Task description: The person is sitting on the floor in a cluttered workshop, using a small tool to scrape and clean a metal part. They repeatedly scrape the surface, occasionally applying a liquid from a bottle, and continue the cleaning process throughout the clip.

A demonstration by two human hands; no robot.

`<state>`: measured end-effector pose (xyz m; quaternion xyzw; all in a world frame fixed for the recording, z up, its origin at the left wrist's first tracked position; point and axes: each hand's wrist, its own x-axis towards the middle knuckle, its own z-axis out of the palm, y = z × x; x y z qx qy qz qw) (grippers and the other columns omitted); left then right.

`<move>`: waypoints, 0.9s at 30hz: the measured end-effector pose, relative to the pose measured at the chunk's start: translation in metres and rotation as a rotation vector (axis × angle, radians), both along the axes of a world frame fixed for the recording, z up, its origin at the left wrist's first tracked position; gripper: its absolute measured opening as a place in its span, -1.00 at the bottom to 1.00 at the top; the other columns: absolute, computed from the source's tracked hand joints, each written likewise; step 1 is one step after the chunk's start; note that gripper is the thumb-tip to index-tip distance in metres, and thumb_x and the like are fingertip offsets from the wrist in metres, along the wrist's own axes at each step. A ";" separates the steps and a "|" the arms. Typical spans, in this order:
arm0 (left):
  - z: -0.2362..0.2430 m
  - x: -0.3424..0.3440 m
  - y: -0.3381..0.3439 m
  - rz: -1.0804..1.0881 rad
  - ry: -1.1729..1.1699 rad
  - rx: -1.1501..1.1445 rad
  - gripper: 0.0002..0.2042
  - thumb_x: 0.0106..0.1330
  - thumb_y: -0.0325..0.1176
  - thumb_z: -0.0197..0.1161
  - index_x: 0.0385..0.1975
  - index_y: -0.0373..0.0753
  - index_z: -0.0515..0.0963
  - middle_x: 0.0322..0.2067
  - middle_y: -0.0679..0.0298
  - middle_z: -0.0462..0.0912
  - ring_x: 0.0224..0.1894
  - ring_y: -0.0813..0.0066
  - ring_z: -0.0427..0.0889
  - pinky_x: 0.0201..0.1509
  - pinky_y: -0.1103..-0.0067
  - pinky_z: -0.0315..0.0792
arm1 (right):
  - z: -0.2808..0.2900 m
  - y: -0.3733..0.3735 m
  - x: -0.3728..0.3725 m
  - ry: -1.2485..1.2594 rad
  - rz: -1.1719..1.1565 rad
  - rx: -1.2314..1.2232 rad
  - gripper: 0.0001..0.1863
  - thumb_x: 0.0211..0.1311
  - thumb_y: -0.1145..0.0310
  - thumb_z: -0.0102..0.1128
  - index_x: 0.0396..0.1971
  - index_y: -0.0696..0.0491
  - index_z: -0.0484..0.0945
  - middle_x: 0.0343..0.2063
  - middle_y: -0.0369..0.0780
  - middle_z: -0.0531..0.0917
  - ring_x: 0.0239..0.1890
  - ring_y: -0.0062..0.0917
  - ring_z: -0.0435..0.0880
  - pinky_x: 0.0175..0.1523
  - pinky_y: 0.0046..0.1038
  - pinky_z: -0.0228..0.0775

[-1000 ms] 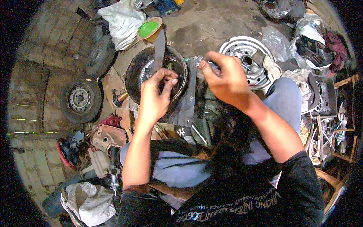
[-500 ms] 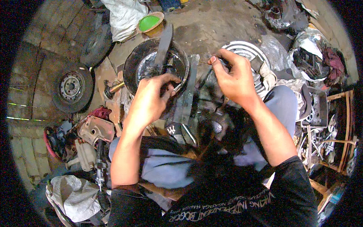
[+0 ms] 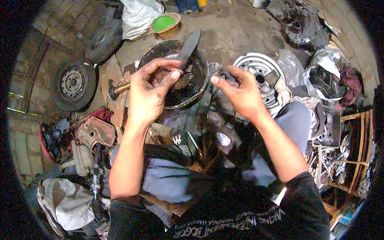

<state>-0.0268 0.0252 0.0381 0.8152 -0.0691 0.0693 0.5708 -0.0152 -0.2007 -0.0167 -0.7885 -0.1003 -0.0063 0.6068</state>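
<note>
My left hand [image 3: 150,88] is closed over the near side of a round black basin [image 3: 206,74], thumb and fingers pinching the lower end of a dark, flat knife-like blade [image 3: 189,47]. The blade points up and away to the right, above the basin. Inside the basin are wet, dark, shiny contents that I cannot make out. To the right of the basin, my right hand [image 3: 242,88] is closed, thumb against curled fingers with blackened tips. Whatever lies between those fingertips is too dark and small to name. A silver wheel rim [image 3: 248,60] lies just beyond this hand.
A brown bowl with a green inside [image 3: 164,24] and a white sack [image 3: 140,18] stand at the back. Tyres, one a mounted wheel [image 3: 74,83], lean at left. Greasy metal parts [image 3: 298,28] lie far right. My knees flank a black item with a white emblem [image 3: 181,141].
My left hand has risen from the basin's near rim, and the blade now tilts further right. My right hand has dropped slightly; the thin thing at its fingertips no longer shows.
</note>
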 end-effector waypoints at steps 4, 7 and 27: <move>-0.013 0.002 -0.004 -0.101 0.080 -0.243 -0.79 0.35 -0.53 0.36 -0.05 -0.37 0.64 -0.09 0.27 0.71 -0.06 0.59 0.66 0.11 0.61 0.50 | 0.003 0.010 -0.004 0.025 0.165 0.187 -0.75 0.31 0.33 0.42 -0.19 0.23 0.71 -0.23 -0.22 0.79 -0.16 -0.60 0.70 -0.02 -0.49 0.54; -0.016 0.001 -0.007 -0.128 0.185 -0.298 -0.78 0.37 -0.51 0.34 -0.02 -0.37 0.63 -0.10 0.28 0.70 -0.05 0.60 0.64 0.13 0.62 0.49 | -0.002 0.013 -0.004 0.020 0.144 0.201 -0.75 0.32 0.33 0.40 -0.21 0.24 0.71 -0.31 -0.21 0.79 -0.22 -0.64 0.67 -0.09 -0.49 0.53; -0.039 0.006 -0.008 -0.203 -0.099 0.466 -0.75 0.30 -0.39 0.38 -0.09 -0.36 0.66 -0.12 0.00 0.74 0.00 0.05 0.72 0.15 0.36 0.50 | -0.024 0.014 -0.010 -0.427 -0.153 -0.293 -0.89 0.31 0.54 0.24 -0.27 0.20 0.48 -0.50 0.10 0.58 -0.38 0.12 0.60 -0.36 -0.13 0.37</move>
